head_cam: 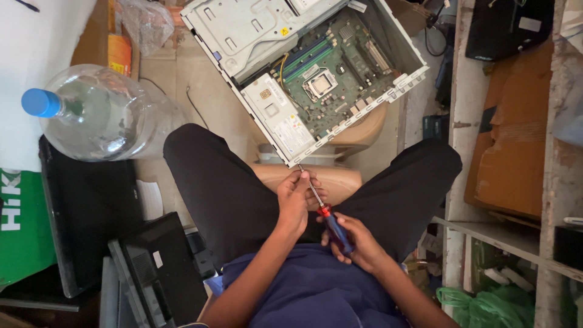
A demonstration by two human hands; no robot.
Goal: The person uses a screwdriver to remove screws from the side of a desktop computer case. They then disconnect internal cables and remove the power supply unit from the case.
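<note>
An open desktop computer case (240, 27) lies on a beige stool (364, 130) in front of my knees, its green motherboard (331, 70) exposed. My right hand (358, 243) grips the red and blue handle of a screwdriver (333, 226). My left hand (296, 197) pinches the metal shaft near its tip. The tip points up toward the case's lower edge, just below the silver power supply (279, 118). Both hands rest between my thighs.
A large clear water bottle (100, 115) with a blue cap lies at the left. Black monitors (91, 212) lean at lower left beside a green box (21, 225). Wooden shelving (516, 152) with cardboard stands at the right. A green plastic bag (486, 304) sits at lower right.
</note>
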